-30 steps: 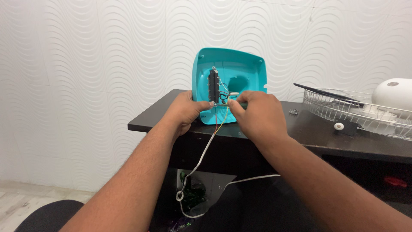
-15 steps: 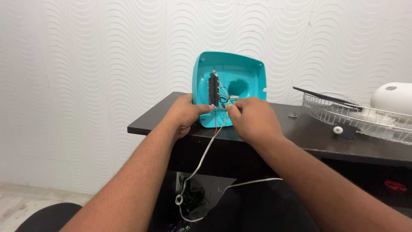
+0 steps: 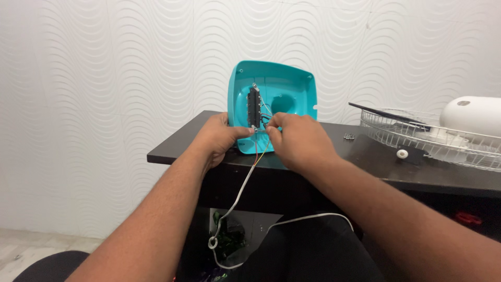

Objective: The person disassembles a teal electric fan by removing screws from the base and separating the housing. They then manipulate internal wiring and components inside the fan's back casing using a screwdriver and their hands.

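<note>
1. A white wall with raised wavy relief [image 3: 104, 78] stands behind a dark, glossy tabletop [image 3: 365, 156].
2. A turquoise square plastic housing [image 3: 287, 86] stands upright on its edge at the table's middle, its hollow inside facing the camera.
3. A narrow black switch block [image 3: 254, 107] sits upright inside the housing, left of centre, with thin coloured wires [image 3: 265, 121] leading from it.
4. The left hand [image 3: 219, 137] curls its fingers around the housing's lower left edge, thumb toward the block's foot.
5. The right hand [image 3: 300, 141] has its fingertips pinched together on the wires just beside the block.
6. A white power cord [image 3: 235, 201] hangs from the housing over the table's front edge.
7. A white wire fan grille [image 3: 417, 137] lies to the right, with a white rounded plastic cover [image 3: 472, 112] at its far side.
</note>
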